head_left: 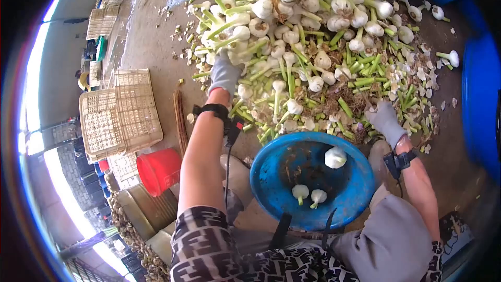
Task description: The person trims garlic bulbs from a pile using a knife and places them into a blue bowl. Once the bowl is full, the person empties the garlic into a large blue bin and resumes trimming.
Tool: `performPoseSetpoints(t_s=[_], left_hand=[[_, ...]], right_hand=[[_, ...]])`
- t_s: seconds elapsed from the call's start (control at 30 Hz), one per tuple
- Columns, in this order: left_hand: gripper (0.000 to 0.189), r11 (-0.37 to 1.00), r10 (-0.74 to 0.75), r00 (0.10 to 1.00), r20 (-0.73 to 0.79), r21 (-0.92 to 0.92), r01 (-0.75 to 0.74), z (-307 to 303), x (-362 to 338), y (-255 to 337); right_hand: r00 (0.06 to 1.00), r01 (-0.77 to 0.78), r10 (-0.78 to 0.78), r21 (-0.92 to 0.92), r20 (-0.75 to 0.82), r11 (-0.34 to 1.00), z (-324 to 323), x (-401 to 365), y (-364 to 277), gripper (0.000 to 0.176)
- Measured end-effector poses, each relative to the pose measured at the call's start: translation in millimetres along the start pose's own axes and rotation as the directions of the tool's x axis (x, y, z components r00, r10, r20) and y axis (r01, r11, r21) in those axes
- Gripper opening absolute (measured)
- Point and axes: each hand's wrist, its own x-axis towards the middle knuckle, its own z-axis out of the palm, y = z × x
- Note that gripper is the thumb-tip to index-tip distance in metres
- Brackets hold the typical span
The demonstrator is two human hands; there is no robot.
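Note:
Gloved in grey, my left hand (226, 74) reaches to the left edge of a big heap of garlic bulbs (292, 15) with green stems; its fingertips are partly hidden among the bulbs. My right hand (384, 119), also in a grey glove, is at the heap's lower right, by cut stems and dry roots (344, 102). Its fingers are curled and what they hold, if anything, is too small to make out. Between my knees sits a blue basin (261, 177) with one large white bulb (335, 157) and two smaller bulbs (300, 192) inside.
Cream plastic crates (120, 115) and a red bucket (158, 171) stand at the left. Large blue containers (481, 99) line the right side. Peels and loose bulbs lie on the floor. People are far off at the upper left.

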Motion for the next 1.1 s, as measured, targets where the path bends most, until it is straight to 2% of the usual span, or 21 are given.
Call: performPoseSetpoints(t_s=[0.03, 0.1, 0.17, 0.27, 0.3, 0.33, 0.4, 0.5, 0.53, 0.57, 0.6, 0.67, 0.7, 0.73, 0.77, 0.8, 0.83, 0.87, 0.97, 1.0, 1.1], left_hand=[[0.054, 0.990, 0.003, 1.000, 0.020, 0.142, -0.006, 4, 6, 3], [0.045, 0.991, -0.053, 0.995, 0.086, 0.123, 0.042, 9, -4, 16], [0.037, 0.862, -0.242, 0.889, 0.388, -0.336, 0.381, 14, -32, 31], [0.044, 0.682, -0.010, 0.812, 0.584, -0.589, 0.432, 33, -87, 54], [0.038, 0.756, 0.326, 0.775, 0.541, -0.642, 0.130, 66, -91, 36], [0.034, 0.765, 0.159, 0.767, 0.621, -0.569, 0.302, 58, -104, 62], [0.030, 0.635, 0.224, 0.804, 0.550, -0.708, 0.308, 55, -126, 88], [0.029, 0.646, 0.255, 0.828, 0.500, -0.725, 0.239, 41, -129, 96], [0.030, 0.662, 0.250, 0.852, 0.461, -0.723, 0.197, 37, -126, 95], [0.025, 0.572, 0.131, 0.868, 0.479, -0.752, 0.329, 43, -124, 89], [0.024, 0.621, 0.222, 0.910, 0.349, -0.770, 0.144, 43, -118, 82], [0.023, 0.194, 0.017, 0.860, 0.510, -0.845, 0.498, 55, -120, 78], [0.021, -0.245, -0.116, 0.749, 0.653, -0.749, 0.615, 79, -114, 75], [0.020, 0.170, -0.093, 0.867, 0.489, -0.851, 0.497, 116, -114, 54], [0.022, -0.257, 0.294, 0.769, 0.567, -0.728, 0.635, 119, -114, 49], [0.026, -0.421, 0.632, 0.544, 0.552, -0.344, 0.839, 120, -115, 45], [0.019, -0.142, 0.497, 0.716, 0.490, -0.769, 0.624, 117, -126, 55], [0.015, 0.221, 0.419, 0.850, 0.318, -0.944, 0.245, 118, -143, 70], [0.018, 0.318, 0.229, 0.943, 0.242, -0.934, 0.162, 126, -158, 91], [0.019, -0.024, 0.177, 0.902, 0.393, -0.915, 0.403, 128, -158, 93], [0.024, 0.525, 0.210, 0.909, 0.360, -0.826, 0.205, 159, -152, 86]], right_hand=[[0.999, 0.024, -0.025, -0.046, -0.021, 0.999, 2, 4, 3, 0.032], [0.998, -0.006, 0.008, -0.037, 0.066, 0.999, -1, 2, 5, 0.032], [0.998, 0.022, -0.016, -0.084, 0.065, 0.996, -7, -2, 2, 0.032], [0.979, 0.202, -0.202, 0.054, -0.002, 0.978, -11, -4, -33, 0.025], [0.972, 0.235, -0.235, 0.104, -0.012, 0.966, -12, -3, -48, 0.023], [0.956, 0.289, -0.292, 0.150, -0.002, 0.945, -15, -5, -67, 0.023], [0.917, 0.384, -0.398, 0.242, 0.009, 0.891, -24, -9, -91, 0.021], [0.933, 0.243, -0.297, 0.249, 0.206, 0.937, -14, 6, -58, 0.019], [0.942, 0.289, -0.277, -0.042, 0.191, 0.956, 0, 17, -30, 0.020], [0.973, 0.209, -0.203, -0.045, 0.110, 0.977, 2, 16, -11, 0.020], [0.992, 0.121, -0.120, -0.039, 0.030, 0.992, 1, 9, -1, 0.021], [0.997, 0.045, -0.046, -0.017, -0.059, 0.999, 9, 0, 15, 0.021], [0.995, 0.067, -0.067, -0.008, -0.079, 0.998, 7, -3, 8, 0.020], [0.991, 0.092, -0.091, -0.001, -0.100, 0.996, 3, -5, -2, 0.019], [0.994, 0.110, -0.110, 0.012, -0.008, 0.994, -7, -12, -24, 0.020], [0.968, 0.252, -0.252, -0.005, -0.006, 0.968, -9, -15, -37, 0.019], [0.920, 0.392, -0.392, -0.021, -0.002, 0.920, -10, -17, -47, 0.017], [0.879, 0.476, -0.476, -0.041, -0.005, 0.879, -11, -17, -57, 0.018], [0.767, 0.639, -0.641, -0.091, -0.002, 0.764, -12, -16, -78, 0.019], [0.761, 0.646, -0.649, -0.103, 0.001, 0.757, -13, -17, -82, 0.020], [0.789, 0.614, -0.613, -0.102, 0.041, 0.783, -11, -15, -83, 0.024]])
